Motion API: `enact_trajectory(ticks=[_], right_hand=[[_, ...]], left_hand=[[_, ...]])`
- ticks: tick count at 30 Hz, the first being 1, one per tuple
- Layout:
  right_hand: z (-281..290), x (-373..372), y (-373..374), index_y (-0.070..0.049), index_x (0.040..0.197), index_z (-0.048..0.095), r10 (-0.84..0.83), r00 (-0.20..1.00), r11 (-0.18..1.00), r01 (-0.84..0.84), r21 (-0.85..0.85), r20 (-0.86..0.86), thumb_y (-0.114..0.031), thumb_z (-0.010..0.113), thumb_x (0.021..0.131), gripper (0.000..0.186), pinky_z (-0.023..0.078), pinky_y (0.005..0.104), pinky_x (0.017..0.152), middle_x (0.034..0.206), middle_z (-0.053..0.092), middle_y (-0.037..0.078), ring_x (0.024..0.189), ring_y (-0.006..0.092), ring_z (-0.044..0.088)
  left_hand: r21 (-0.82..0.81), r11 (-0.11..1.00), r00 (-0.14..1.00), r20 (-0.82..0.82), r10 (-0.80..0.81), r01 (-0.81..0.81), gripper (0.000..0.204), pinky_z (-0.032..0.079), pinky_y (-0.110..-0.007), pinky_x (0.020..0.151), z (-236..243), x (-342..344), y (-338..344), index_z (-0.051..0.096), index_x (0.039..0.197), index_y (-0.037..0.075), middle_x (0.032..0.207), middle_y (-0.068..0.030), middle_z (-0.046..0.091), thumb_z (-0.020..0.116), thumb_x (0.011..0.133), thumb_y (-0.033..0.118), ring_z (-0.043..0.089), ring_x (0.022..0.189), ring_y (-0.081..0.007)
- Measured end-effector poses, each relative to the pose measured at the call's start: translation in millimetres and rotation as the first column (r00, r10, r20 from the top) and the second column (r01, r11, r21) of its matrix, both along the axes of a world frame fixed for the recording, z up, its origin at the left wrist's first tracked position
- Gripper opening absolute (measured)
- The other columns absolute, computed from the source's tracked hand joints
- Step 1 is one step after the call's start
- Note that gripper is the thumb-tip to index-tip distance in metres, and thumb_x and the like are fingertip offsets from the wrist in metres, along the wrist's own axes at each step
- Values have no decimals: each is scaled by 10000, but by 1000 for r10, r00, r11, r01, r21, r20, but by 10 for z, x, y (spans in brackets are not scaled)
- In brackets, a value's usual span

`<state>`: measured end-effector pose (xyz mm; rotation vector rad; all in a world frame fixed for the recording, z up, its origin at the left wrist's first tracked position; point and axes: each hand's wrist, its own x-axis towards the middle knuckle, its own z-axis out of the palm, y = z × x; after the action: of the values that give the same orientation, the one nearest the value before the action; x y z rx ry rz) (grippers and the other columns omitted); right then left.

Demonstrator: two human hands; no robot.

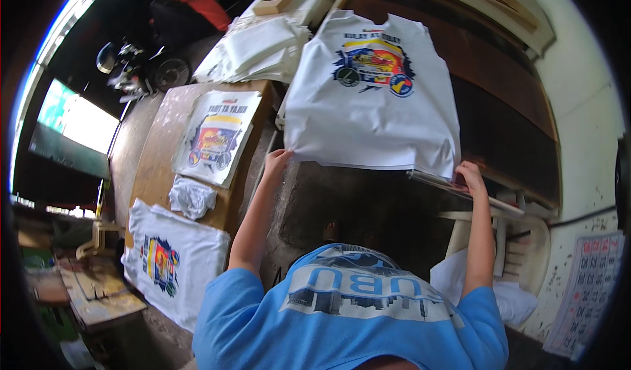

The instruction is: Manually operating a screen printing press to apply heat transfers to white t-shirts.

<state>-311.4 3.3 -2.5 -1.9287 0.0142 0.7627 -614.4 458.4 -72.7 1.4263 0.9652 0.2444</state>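
Head view: printed white shirt panel [373,100] extends lengthwise away from you. Your left hand [278,162] pinches its near-left corner; your right hand [470,177] curls at near-right, grip unclear.

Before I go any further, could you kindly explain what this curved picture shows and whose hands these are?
Of course. There is no machine here: a person works bare-handed. A fisheye camera on their head looks down, so straight edges bend and their own blue top fills the lower edge. Left in the picture is their left.

Ahead, a white shirt with a colourful print is spread out. The left hand pinches its near left corner between the fingers; the right hand is at the near right corner, its exact grip hard to see.

On the brown table to the left are printed sheets and a crumpled cloth, with another printed shirt at its near end.
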Motion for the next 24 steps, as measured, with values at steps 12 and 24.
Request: enact_trajectory(ticks=[12, 24], right_hand=[[32, -214, 90, -34, 653, 529, -184, 945, 983, 178, 48, 271, -93, 623, 703, 122, 396, 211, 402, 560, 504, 11, 442, 91, 472], [217, -393, -179, 3, 567, 436, -65, 657, 973, 208, -98, 751, -98, 562, 620, 170, 347, 302, 477, 493, 420, 81, 486, 132, 397]], left_hand=[[166, 986, 998, 58, 9, -18, 273, 299, -216, 453, 159, -48, -44, 625, 757, -5, 601, 28, 519, 637, 779, 267, 413, 522, -35], [291, 953, 967, 256, 12, -89, 160, 310, -230, 489, 286, -363, -31, 526, 652, 17, 570, 34, 433, 564, 759, 128, 383, 541, -53]])
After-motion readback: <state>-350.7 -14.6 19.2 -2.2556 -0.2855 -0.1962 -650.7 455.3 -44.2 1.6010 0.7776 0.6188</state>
